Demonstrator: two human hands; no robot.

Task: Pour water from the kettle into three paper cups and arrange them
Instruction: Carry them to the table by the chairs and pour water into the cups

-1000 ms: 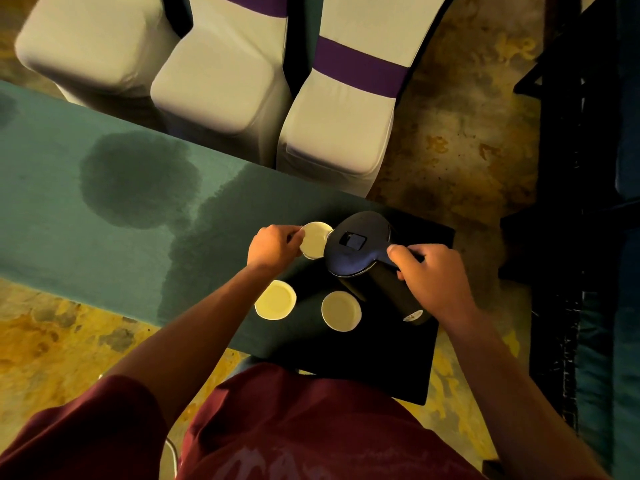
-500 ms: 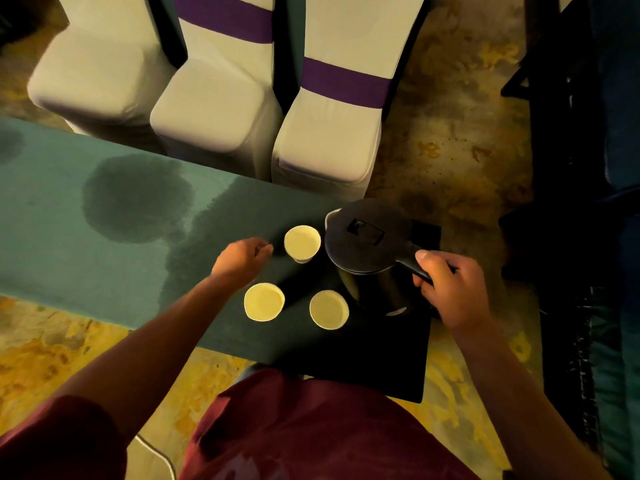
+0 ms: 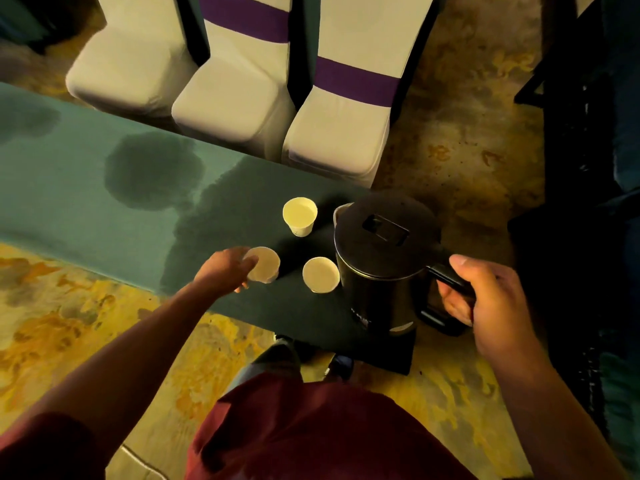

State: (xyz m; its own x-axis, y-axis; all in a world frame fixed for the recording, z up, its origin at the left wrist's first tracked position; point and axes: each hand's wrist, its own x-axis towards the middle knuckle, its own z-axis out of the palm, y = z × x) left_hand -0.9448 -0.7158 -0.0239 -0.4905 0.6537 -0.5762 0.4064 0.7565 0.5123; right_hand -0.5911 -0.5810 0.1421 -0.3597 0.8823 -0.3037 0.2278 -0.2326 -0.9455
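Three pale paper cups stand on the green table (image 3: 69,202). The far cup (image 3: 300,214) stands alone next to the kettle's spout. My left hand (image 3: 228,268) wraps the near-left cup (image 3: 265,265), fingers on its left side. The near-right cup (image 3: 321,274) stands just left of the black kettle (image 3: 381,251). The kettle is upright, lid closed, at the table's right end. My right hand (image 3: 485,292) grips its handle.
Dark wet patches (image 3: 152,168) stain the tablecloth left of the cups. Three white covered chairs (image 3: 332,133) with purple bands stand close behind the table. Patterned yellow carpet surrounds it. Dark furniture (image 3: 588,168) lies to the right.
The kettle has come back from its tilt over the far cup to upright. My left hand left the far cup and moved to the near-left cup.
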